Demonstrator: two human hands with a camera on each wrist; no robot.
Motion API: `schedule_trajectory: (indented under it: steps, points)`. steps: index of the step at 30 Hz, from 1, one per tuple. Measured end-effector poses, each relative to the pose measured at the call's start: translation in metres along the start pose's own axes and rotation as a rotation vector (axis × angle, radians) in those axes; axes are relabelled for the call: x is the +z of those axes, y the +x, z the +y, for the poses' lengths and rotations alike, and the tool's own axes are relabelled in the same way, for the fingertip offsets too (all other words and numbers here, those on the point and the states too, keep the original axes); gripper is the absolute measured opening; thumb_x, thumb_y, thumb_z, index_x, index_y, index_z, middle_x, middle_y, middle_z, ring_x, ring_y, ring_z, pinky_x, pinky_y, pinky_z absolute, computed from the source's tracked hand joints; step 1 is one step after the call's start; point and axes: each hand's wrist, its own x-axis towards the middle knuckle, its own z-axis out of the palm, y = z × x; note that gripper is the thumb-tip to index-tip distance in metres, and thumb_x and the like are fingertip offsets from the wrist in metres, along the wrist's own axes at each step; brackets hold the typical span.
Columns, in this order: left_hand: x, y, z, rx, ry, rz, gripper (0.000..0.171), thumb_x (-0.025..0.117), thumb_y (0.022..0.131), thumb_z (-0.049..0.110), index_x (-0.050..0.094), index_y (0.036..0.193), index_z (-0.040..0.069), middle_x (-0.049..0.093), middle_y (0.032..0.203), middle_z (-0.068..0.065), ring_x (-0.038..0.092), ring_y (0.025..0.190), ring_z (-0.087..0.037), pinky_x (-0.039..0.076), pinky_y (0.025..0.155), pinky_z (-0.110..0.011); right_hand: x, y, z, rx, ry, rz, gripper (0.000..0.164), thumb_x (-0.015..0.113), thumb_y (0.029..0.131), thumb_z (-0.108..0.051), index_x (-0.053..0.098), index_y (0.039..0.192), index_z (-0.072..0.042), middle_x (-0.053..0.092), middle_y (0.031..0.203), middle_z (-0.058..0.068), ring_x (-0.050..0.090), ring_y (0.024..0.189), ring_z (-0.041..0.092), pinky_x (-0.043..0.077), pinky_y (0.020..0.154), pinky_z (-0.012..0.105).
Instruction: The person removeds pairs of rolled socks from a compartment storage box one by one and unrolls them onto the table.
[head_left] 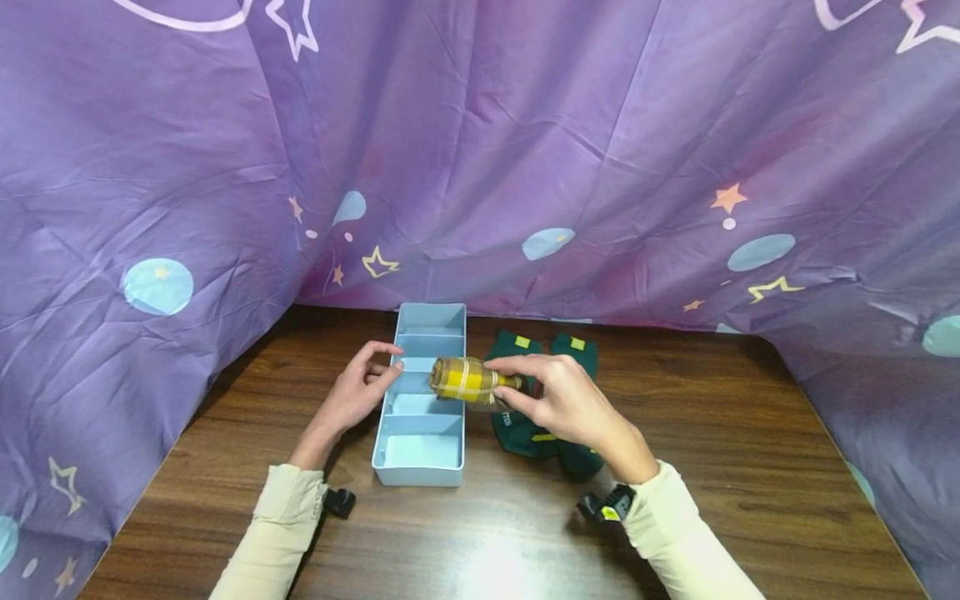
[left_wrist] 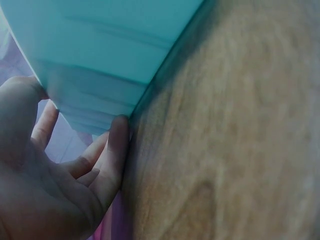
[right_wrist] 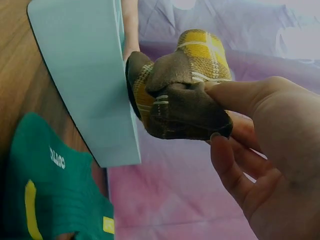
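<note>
A rolled pair of yellow-and-brown plaid socks (head_left: 461, 380) is pinched between the thumb and fingers of my right hand (head_left: 572, 402). The bundle hangs above the right rim of a light blue divided box (head_left: 420, 477); folded dark layers show on it (right_wrist: 172, 112) in the right wrist view. My left hand (head_left: 356, 392) rests its fingers and thumb against the box's left side and rim. In the left wrist view, fingertips (left_wrist: 118, 131) touch the outer wall, low down by the table. No item shows in the compartments in view; the socks cover part of the middle.
Dark green socks (head_left: 517, 435) with yellow patches lie flat on the wooden table (head_left: 697, 467), right of the box and partly under my right hand. A purple patterned curtain (head_left: 480, 167) hangs behind the table and along its sides.
</note>
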Motion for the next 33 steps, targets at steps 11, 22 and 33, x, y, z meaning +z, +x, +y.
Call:
schedule_trajectory:
  steps: [11,22,33]
  points:
    - [-0.001,0.000,0.001,0.003,-0.001,-0.001,0.035,0.067,0.108,0.029,0.061,0.139,0.014,0.074,0.126,-0.026,0.074,0.103,-0.037,0.056,0.080,-0.033,-0.014,-0.014,0.010,0.036,-0.003,0.092,0.032,0.085,0.095,-0.021,0.080,0.127,-0.023,0.082,0.119,-0.007,0.076,0.102,0.007,0.063,0.083,0.034]
    - [0.000,0.001,-0.001,0.001,0.001,0.002,0.037,0.067,0.108,0.028,0.060,0.142,0.013,0.074,0.128,-0.027,0.074,0.106,-0.037,0.056,0.080,-0.032,-0.022,-0.031,0.023,0.066,-0.024,0.111,0.033,0.086,0.094,-0.017,0.081,0.126,-0.021,0.082,0.118,-0.005,0.074,0.096,0.006,0.058,0.078,0.022]
    - [0.001,0.002,-0.003,-0.007,0.009,0.013,0.037,0.067,0.108,0.027,0.060,0.141,0.013,0.076,0.123,-0.028,0.075,0.103,-0.036,0.056,0.080,-0.032,-0.030,-0.054,0.039,0.106,0.017,0.145,0.034,0.087,0.091,-0.010,0.081,0.122,-0.021,0.083,0.109,-0.002,0.053,0.057,-0.002,0.048,0.052,0.017]
